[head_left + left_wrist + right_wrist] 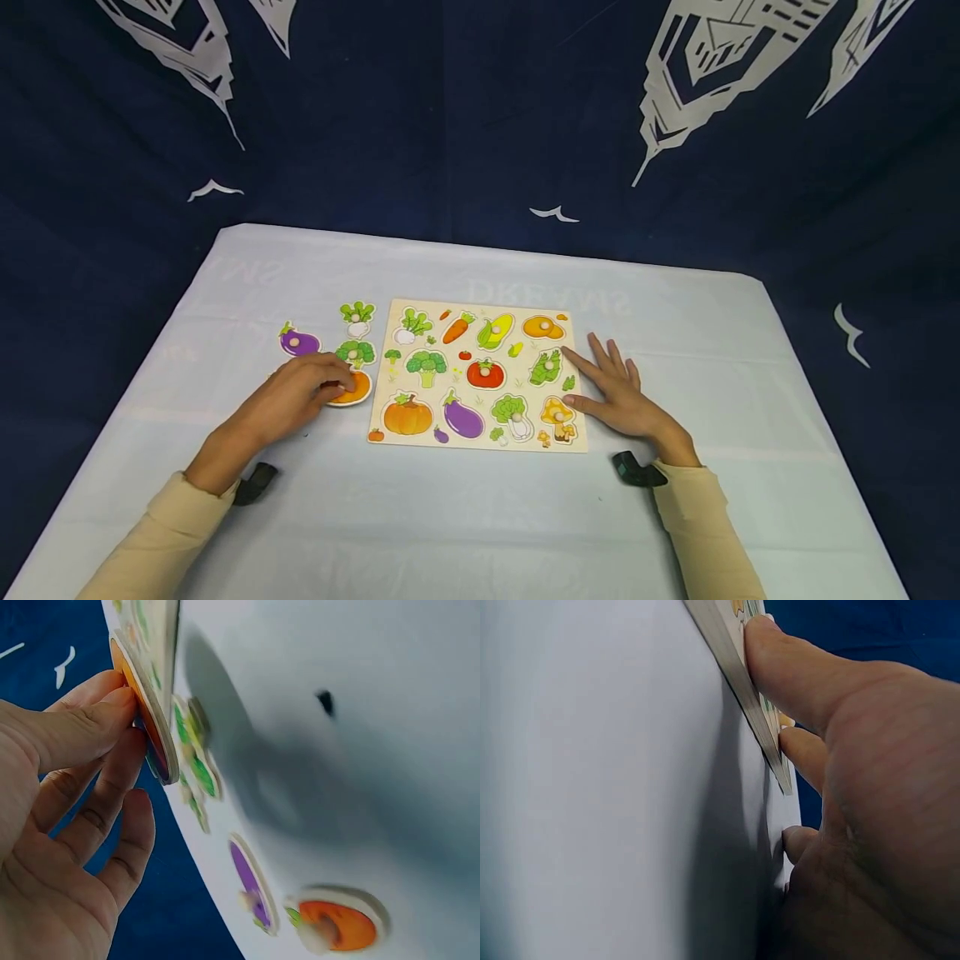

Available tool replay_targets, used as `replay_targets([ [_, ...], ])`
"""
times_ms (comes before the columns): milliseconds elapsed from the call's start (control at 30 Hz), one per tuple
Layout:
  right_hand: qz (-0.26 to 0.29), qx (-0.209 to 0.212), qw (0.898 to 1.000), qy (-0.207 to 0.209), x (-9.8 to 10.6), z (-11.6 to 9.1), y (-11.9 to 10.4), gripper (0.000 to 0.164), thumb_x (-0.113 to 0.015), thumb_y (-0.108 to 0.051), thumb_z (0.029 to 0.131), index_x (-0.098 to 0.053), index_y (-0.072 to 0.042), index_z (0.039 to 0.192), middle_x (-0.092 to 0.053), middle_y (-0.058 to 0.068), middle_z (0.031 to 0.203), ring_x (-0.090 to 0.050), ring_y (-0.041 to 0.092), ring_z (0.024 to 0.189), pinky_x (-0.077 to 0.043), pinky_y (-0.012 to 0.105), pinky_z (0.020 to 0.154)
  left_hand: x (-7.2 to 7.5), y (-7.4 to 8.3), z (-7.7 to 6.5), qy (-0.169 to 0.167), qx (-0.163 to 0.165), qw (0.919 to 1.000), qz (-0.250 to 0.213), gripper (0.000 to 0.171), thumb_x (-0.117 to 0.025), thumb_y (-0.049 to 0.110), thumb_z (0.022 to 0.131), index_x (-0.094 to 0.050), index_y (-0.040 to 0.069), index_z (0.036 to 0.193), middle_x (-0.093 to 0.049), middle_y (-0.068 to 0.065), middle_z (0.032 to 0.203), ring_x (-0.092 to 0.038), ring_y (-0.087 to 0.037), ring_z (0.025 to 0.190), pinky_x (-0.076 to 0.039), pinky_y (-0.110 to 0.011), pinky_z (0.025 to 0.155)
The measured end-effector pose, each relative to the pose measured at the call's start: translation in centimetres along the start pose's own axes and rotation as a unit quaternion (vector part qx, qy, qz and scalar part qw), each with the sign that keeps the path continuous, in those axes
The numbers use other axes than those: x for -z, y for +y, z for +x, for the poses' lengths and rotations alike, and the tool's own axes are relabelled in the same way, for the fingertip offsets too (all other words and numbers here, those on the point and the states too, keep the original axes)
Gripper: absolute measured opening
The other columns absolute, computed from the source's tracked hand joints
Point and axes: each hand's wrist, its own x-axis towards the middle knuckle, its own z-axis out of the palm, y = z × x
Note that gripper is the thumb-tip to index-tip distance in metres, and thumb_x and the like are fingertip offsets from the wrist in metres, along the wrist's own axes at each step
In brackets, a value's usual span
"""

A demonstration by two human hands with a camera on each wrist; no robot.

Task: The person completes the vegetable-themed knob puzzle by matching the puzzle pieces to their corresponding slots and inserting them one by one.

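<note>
My left hand (303,396) pinches an orange puzzle piece (146,697) between thumb and fingertips. In the left wrist view the piece shows edge-on, above the table, its knob hidden by the fingers. Beside that hand lie an eggplant piece (300,342), a broccoli piece (356,353) and a radish piece (357,318). The wooden vegetable puzzle board (480,433) lies flat just to the right. With fingers spread, my right hand (622,398) rests its thumb and index fingertip on the board's right edge.
Another orange piece with a green top (341,926) lies near the eggplant piece in the left wrist view. Knobbed pieces, such as the tomato (486,374) and corn (495,332), sit in the board. A white cloth covers the table (480,525); a dark blue curtain (450,125) hangs behind.
</note>
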Motion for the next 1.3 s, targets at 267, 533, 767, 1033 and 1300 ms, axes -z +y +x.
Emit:
replay_targets([
  [267,0.003,-0.004,1.000,-0.003,-0.2,0.1,0.0,0.080,-0.067,-0.047,0.092,-0.028,-0.028,0.159,0.007,0.014,0.169,0.019,0.041,0.152,0.012,0.069,0.115,-0.7,1.9,0.8,-0.024,-0.041,0.9988,0.012,0.019,-0.073,-0.002,0.086,-0.077,0.012,0.099,-0.071,-0.001,0.105,-0.066,-0.026,0.107,-0.054,-0.045,0.095],
  [533,0.001,-0.004,1.000,-0.004,-0.1,0.1,-0.1,0.080,-0.067,-0.047,0.092,-0.028,-0.027,0.159,0.007,0.014,0.169,0.019,0.042,0.152,0.012,0.068,0.115,-1.8,3.9,1.5,-0.040,-0.073,0.9964,0.012,0.017,-0.072,0.002,0.089,-0.077,0.013,0.101,-0.070,0.002,0.106,-0.066,-0.021,0.105,-0.054,-0.040,0.095],
  [767,-0.006,0.004,1.000,-0.001,-0.1,0.1,0.0,0.080,-0.068,-0.046,0.092,-0.028,-0.027,0.159,0.007,0.015,0.169,0.018,0.043,0.152,0.011,0.069,0.115,-3.3,4.8,1.9,-0.057,-0.073,0.9956,-0.011,0.015,-0.071,0.004,0.091,-0.076,0.013,0.101,-0.069,0.003,0.106,-0.065,-0.019,0.104,-0.054,-0.039,0.094],
  [1033,-0.005,0.001,1.000,-0.002,-0.2,0.1,0.1,0.080,-0.067,-0.047,0.092,-0.027,-0.028,0.160,0.008,0.015,0.169,0.019,0.043,0.152,0.012,0.069,0.115,-4.7,4.6,2.1,-0.049,-0.107,0.9930,-0.009,0.015,-0.072,0.000,0.088,-0.076,0.012,0.098,-0.070,0.002,0.101,-0.066,-0.018,0.098,-0.055,-0.036,0.089],
  [1300,-0.007,0.002,1.000,-0.003,0.0,0.0,0.1,0.081,-0.068,-0.046,0.092,-0.027,-0.027,0.160,0.008,0.015,0.169,0.018,0.043,0.152,0.012,0.069,0.114,-5.0,4.6,2.1,-0.050,-0.101,0.9936,0.000,0.014,-0.073,0.002,0.088,-0.077,0.011,0.099,-0.070,0.001,0.101,-0.067,-0.019,0.098,-0.055,-0.037,0.090],
])
